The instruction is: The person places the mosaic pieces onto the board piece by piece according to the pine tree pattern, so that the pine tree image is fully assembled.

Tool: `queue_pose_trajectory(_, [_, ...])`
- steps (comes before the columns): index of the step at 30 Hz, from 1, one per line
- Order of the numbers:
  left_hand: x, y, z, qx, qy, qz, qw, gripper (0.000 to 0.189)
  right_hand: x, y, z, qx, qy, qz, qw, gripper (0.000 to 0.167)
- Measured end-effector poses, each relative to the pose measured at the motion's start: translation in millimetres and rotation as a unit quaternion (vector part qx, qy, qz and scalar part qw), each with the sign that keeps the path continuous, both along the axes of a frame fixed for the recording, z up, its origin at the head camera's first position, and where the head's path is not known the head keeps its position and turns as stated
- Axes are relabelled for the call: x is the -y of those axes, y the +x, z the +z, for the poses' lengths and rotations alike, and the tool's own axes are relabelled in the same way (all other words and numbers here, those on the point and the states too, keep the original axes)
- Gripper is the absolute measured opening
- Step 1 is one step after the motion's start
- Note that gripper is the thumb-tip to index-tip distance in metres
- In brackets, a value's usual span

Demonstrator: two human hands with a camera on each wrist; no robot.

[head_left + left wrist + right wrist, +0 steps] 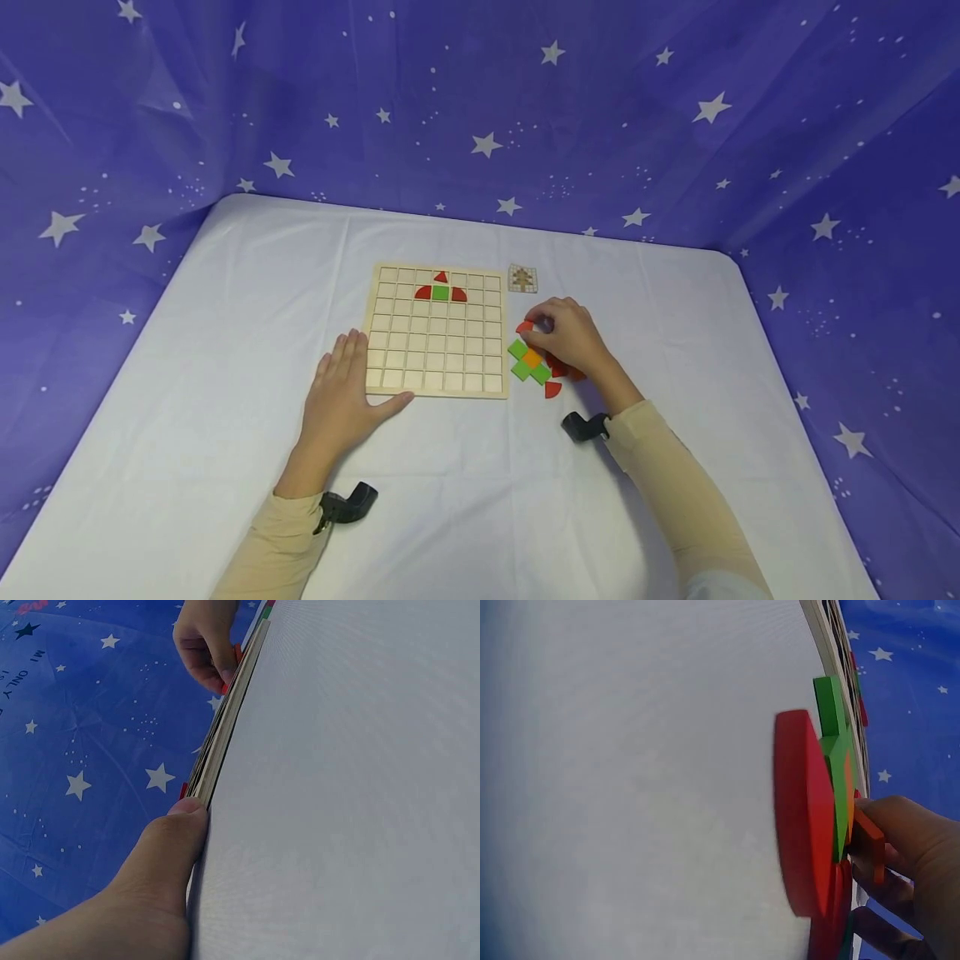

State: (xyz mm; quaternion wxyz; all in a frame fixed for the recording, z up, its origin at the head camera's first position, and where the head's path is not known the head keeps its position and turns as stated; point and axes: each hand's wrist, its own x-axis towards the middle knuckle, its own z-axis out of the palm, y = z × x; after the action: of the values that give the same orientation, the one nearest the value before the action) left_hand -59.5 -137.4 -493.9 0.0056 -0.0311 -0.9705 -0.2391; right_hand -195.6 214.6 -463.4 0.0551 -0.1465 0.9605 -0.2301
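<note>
A wooden grid board (435,362) lies on the white table. On its upper rows sit a red triangle (441,277), a green square (440,293) and two red quarter-circle pieces, one on either side of the square. My left hand (341,400) rests at the board's lower left corner, fingers straight along the left side and thumb on the front edge. To the right of the board, my right hand (568,337) pinches a red quarter-circle piece (524,328) between thumb and index finger. Below it lie green squares (521,370) around an orange square (532,358).
More red pieces, among them one quarter circle (552,390), lie beside and partly under the right hand. A small pattern card (522,279) with a brown tree figure lies off the board's upper right corner. Blue star-printed cloth (420,100) surrounds the table (435,517).
</note>
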Motion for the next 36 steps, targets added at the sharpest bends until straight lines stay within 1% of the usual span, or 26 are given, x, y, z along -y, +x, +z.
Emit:
queue_pose_trajectory(6, [0.2,0.3,0.4,0.001,0.002,0.001,1.0000,0.122,5.2,-1.8,3.5,0.016,-0.001,-0.010,0.9998,0.033])
queue_pose_trajectory(9, [0.2,0.3,0.4,0.001,0.004,0.002,1.0000,0.122,7.3,-3.2,4.8,0.028,-0.005,-0.017,0.9995,0.031])
queue_pose_trajectory(13, [-0.2,0.8,0.2,-0.001,0.005,0.002,1.0000,0.122,8.8,-5.6,2.0,0.047,-0.029,-0.018,0.9983,0.026])
queue_pose_trajectory(16, [-0.1,0.9,0.0,-0.001,0.006,0.003,1.0000,0.122,9.0,-6.5,0.1,0.055,-0.049,-0.010,0.9972,0.025])
queue_pose_trajectory(22, [0.3,0.5,0.6,-0.003,0.004,0.003,1.0000,0.121,8.3,-6.7,-0.6,0.051,-0.063,-0.002,0.9967,0.030])
queue_pose_trajectory(29, [0.1,0.7,0.9,-0.006,0.005,0.004,1.0000,0.121,7.4,-7.5,-2.9,0.054,-0.064,-0.008,0.9965,0.044])
queue_pose_trajectory(32, [-0.3,1.3,1.2,-0.005,0.006,0.005,1.0000,0.121,7.6,-7.7,-3.1,0.050,-0.062,-0.006,0.9968,0.044])
queue_pose_trajectory(36, [-0.7,1.5,1.2,-0.004,0.006,0.004,1.0000,0.120,8.0,-7.3,-2.7,0.047,-0.060,-0.005,0.9971,0.040])
